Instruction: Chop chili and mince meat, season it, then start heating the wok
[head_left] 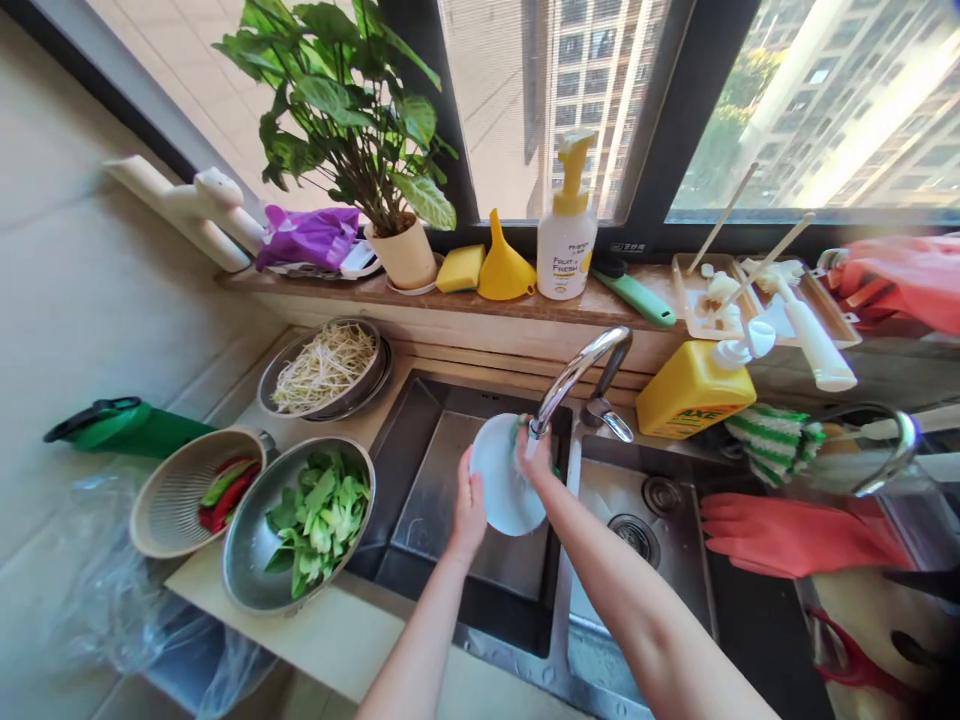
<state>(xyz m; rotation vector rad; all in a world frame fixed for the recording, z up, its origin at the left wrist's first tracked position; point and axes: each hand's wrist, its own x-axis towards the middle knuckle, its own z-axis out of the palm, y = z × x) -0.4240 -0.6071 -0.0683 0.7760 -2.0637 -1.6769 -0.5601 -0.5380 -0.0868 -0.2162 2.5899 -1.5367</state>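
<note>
A white plate is held tilted over the left sink basin, beneath the chrome faucet. My left hand grips the plate's left rim, thumb on the upper face. Against the plate's upper right part, right under the spout, my right hand is closed around something green, a dishcloth or pad. Only small green edges of it show beside my fingers, and the rest is hidden. Water appears to run from the spout onto this hand.
Left of the sink are leafy greens in a metal bowl, a colander with peppers, and bean sprouts. A yellow detergent bottle and red rubber gloves are at the right. The sill holds a soap pump, funnel and plant.
</note>
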